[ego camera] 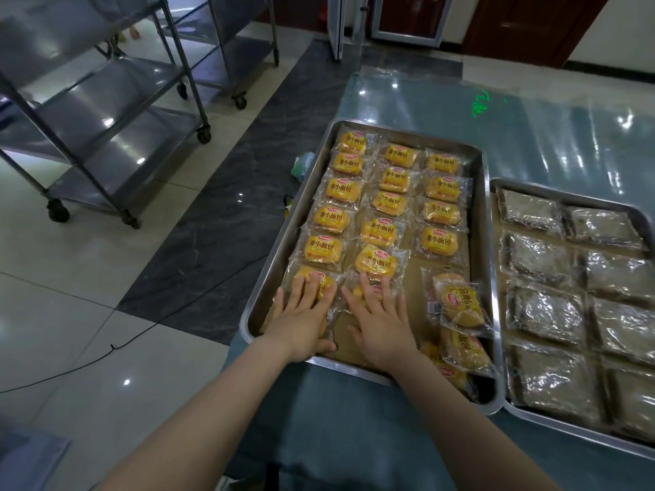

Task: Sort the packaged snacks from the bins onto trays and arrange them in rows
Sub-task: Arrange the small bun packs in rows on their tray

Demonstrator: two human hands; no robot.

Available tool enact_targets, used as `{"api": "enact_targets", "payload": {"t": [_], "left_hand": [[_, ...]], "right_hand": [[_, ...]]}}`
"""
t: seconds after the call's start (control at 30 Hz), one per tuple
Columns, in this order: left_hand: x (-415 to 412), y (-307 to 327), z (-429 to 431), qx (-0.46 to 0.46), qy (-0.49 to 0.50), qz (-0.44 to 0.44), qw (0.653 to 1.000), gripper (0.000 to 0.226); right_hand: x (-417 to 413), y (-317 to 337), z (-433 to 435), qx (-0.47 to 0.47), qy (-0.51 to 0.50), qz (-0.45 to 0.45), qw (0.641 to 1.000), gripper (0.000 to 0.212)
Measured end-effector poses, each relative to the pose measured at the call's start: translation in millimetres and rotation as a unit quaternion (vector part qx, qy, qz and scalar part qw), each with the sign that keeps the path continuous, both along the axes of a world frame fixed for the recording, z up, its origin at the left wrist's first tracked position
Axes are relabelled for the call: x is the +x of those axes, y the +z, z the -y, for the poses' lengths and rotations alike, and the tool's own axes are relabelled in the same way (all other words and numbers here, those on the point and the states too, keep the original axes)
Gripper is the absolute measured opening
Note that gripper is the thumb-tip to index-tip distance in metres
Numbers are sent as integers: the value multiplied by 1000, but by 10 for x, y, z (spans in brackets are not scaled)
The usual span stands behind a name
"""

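A steel tray (480, 221) holds yellow packaged small breads (378, 229) laid in three rows. My left hand (303, 315) lies flat with straight fingers on the nearest bread of the left row (319, 278). My right hand (381, 318) presses flat on the nearest bread of the middle row (376, 289). Several loose yellow packs (460, 306) lie jumbled in the tray's near right corner. A second steel tray (496, 193) to the right carries brown snacks in clear wrappers (542, 260), set in two rows.
Both trays rest on a glossy blue-green table (531, 129). Wheeled steel shelf racks (106, 111) stand on the tiled floor at the left. A black cable (141, 331) runs across the floor. A small green-white packet (302, 166) lies beside the tray's left edge.
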State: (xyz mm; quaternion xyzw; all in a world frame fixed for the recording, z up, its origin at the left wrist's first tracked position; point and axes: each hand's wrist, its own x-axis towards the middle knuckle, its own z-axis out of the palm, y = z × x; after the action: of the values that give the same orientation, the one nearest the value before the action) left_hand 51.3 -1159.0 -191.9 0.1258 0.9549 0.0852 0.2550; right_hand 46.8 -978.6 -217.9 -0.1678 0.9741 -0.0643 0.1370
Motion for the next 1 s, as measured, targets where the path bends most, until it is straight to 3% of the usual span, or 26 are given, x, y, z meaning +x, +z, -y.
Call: {"api": "enact_targets", "payload": {"t": [0.1,0.23,0.33,0.43,0.5,0.57,0.63,0.7,0.77,0.8,0.9,1.0], "left_hand": [[-29,53,-37,5,-11,-16,1000,108],[-39,122,-77,41,-7,-65,997,103],[3,152,-92,62,-6,-117,991,94],[101,154,-95,93,5,-159,983,89],[170,157,-91,101,8,-171,980,87],[219,163,-91,102,9,-177,979,82],[253,178,-87,120,18,-173,977,78],[285,209,-78,164,36,-164,972,77],[319,274,-83,234,51,-151,959,79],[336,315,-99,284,69,-139,946,78],[363,457,-175,440,173,-71,878,63],[345,535,-199,464,257,-90,843,27]], "right_hand": [[10,221,-21,-42,0,8,999,71],[11,574,-280,-150,-117,-107,976,49],[-19,678,-677,-101,-258,-123,953,39],[17,671,-910,16,-347,-25,937,56],[23,653,-944,29,-352,0,936,60],[6,698,-926,-20,-351,-34,935,44],[29,771,-861,-132,-336,-76,930,25],[92,857,-747,-327,-318,-50,889,16],[174,953,-594,-510,-300,56,804,17],[211,984,-525,-555,-288,116,772,18],[287,1029,-359,-588,-268,229,728,21],[339,998,-261,-618,-286,270,681,13]]}}
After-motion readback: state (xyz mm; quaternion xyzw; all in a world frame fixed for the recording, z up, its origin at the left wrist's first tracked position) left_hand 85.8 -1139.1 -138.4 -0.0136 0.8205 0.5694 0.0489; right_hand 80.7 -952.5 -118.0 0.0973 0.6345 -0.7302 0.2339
